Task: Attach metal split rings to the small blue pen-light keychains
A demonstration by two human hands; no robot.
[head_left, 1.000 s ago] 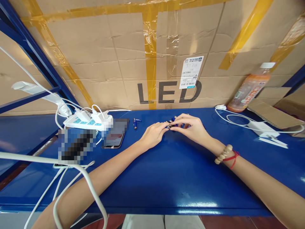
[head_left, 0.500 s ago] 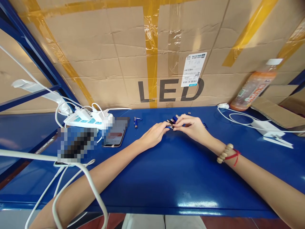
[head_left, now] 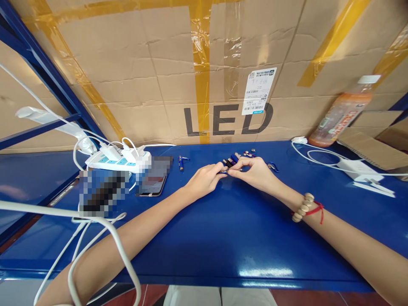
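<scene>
My left hand (head_left: 206,180) is closed in a pinch around one end of a small blue metal tube (head_left: 224,171), which looks like a mini flashlight. The fingers of my right hand (head_left: 255,171) are pinched together at the tube's other end, touching it or a small part of it. Most of the tube is hidden by fingertips. Just behind the hands lie several small blue and black cylinders (head_left: 228,162), partly covered by the right hand. A blue carabiner clip (head_left: 273,167) rests right of that hand. Another small blue tube with a clip (head_left: 181,164) lies apart on the left.
A phone (head_left: 154,182) and a white power strip (head_left: 117,161) with cables are on the left of the blue shelf (head_left: 204,246). At the right are a white adapter (head_left: 360,171) and an orange drink bottle (head_left: 342,112). A large cardboard box (head_left: 159,76) stands behind.
My right fingers have drawn closer together and moved slightly down and left at the tube. Small parts behind the right hand show more now. The left hand has barely moved.
</scene>
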